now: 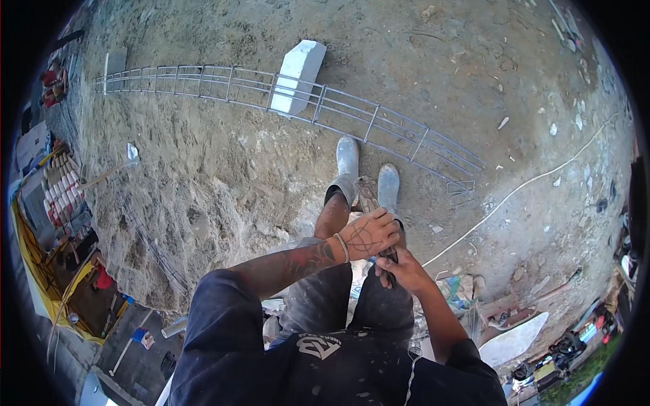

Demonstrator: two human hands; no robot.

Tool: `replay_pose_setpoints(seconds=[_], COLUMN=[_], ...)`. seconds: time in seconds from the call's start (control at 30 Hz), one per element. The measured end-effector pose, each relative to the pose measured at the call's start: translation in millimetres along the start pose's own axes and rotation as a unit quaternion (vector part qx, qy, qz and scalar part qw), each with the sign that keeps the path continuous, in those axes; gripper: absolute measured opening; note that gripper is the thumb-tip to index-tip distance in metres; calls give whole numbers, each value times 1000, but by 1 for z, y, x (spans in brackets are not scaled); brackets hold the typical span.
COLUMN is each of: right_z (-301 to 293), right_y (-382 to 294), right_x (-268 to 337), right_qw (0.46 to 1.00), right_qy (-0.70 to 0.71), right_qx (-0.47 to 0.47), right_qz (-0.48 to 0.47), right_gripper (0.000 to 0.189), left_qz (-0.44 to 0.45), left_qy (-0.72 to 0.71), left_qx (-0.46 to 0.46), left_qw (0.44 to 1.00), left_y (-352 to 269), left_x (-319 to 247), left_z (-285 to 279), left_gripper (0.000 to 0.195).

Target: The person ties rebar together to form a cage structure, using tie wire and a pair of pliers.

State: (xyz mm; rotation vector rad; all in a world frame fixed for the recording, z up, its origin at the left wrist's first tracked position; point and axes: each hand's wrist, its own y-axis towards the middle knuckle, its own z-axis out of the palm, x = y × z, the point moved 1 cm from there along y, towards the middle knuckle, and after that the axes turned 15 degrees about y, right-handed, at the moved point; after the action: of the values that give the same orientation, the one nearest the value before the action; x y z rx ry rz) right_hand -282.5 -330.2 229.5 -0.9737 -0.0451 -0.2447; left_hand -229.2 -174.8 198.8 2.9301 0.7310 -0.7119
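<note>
My left hand [366,236], with a braided band at its wrist, is closed around a long, dirty brownish object [367,193] whose kind I cannot make out. Just below it, my right hand [403,271] has its fingers closed about the dark lower end [389,255] of what looks like the same object. Both hands are in front of my legs, close together. Beyond my grey rubber boots [347,157] stretches a long steel rebar cage [317,104] with rectangular stirrups. A white block [298,71] lies crosswise beneath its bars. Loose bent wire [461,189] is at its right end.
A long-handled tool [114,171] lies on the dirt at left, near loose rebar rods [152,248]. A pale cable or hose [508,200] crosses the ground at right. Yellow sheeting [38,284] and stacked bags [63,198] are at far left. People [52,83] are in the distance.
</note>
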Motion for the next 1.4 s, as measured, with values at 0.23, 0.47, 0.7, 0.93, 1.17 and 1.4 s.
replay_pose_setpoints(seconds=[0.23,0.47,0.7,0.93,1.17,1.4], right_z=[-14,-2,-5,52,96,140], right_y=[-13,-14,-16,-13,1,55], right_x=[-54,-81,-69,-60,-37,-39], right_qw=[985,990,968,949,900,882], right_qy=[-75,-75,-178,-275,-420,-421], right_qx=[-141,-99,-88,-86,-87,-166], right_qz=[-71,-70,-153,-128,-73,-128], right_gripper=[27,24,24,32,43,39], left_qz=[-397,-608,-691,-664,-624,-701], left_qy=[-112,-701,-520,-644,-705,-546], left_qx=[-95,-87,-128,-176,-219,-293], left_qw=[906,363,486,335,256,352], left_y=[-16,-13,-16,-45,-89,-283], left_x=[-58,-83,-79,-85,-62,37], left_z=[1,49,30,26,2,-26], left_gripper=[69,28,42,38,23,11])
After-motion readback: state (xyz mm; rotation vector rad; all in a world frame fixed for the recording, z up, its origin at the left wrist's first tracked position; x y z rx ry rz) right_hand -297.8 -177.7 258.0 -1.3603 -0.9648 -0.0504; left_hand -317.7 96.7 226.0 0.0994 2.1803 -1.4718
